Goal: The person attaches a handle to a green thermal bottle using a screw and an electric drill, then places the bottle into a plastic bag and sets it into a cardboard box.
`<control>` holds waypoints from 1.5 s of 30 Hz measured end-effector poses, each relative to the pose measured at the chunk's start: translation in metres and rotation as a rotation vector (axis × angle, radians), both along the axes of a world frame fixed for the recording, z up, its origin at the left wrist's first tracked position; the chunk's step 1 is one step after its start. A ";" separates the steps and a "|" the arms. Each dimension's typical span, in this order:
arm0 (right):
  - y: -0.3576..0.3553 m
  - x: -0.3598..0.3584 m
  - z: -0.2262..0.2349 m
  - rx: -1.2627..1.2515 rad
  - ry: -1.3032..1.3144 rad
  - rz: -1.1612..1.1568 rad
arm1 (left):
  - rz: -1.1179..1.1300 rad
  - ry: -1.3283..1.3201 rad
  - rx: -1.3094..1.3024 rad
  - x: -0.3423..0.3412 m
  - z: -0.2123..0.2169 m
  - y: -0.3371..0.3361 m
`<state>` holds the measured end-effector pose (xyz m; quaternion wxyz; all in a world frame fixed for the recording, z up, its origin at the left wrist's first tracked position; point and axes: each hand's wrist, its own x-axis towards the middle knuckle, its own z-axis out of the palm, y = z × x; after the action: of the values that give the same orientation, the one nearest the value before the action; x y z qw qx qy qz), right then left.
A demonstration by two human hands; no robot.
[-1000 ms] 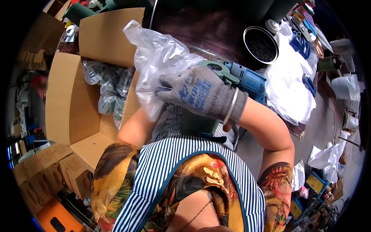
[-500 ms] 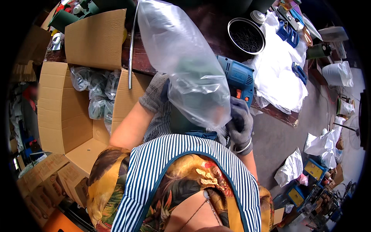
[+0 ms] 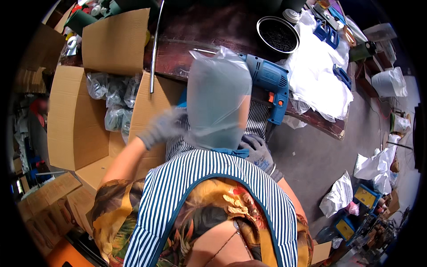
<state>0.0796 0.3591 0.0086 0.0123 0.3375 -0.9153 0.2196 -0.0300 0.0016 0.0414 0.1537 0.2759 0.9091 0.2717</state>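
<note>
at frame centre the gloved right hand [image 3: 257, 151] grips a clear plastic bag [image 3: 218, 102] from below; the blurred left hand [image 3: 162, 127] beside it, grip unclear.

The left hand [image 3: 162, 127] is a grey smear of motion, fingers impossible to separate. The right hand [image 3: 258, 153] sits half behind the clear plastic bag [image 3: 218, 100], its grip unreadable. That bag also covers the rear of the blue electric drill [image 3: 269, 82]. Bagged items in the cardboard box [image 3: 73, 120] are too small to identify.
</note>
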 end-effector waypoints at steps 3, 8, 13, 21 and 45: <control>0.000 -0.003 -0.006 -0.002 -0.036 0.136 | 0.037 0.365 0.193 -0.095 0.100 0.025; 0.006 -0.013 0.002 0.169 -0.088 0.290 | -0.869 0.044 -0.271 -0.154 0.115 0.173; 0.012 -0.012 -0.007 -0.076 -0.166 0.109 | -0.611 0.445 0.065 -0.094 0.124 0.075; -0.066 -0.061 0.020 -0.181 -0.058 0.048 | 0.569 0.674 -0.610 0.090 0.269 -0.208; -0.022 -0.055 0.031 -0.062 0.158 -0.753 | 0.548 0.416 -0.894 -0.126 0.148 -0.136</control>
<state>0.0251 0.3373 0.0401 0.1727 -0.0067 -0.9643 0.2007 -0.1560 -0.1346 0.1893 -0.0030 -0.0146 0.9853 -0.1701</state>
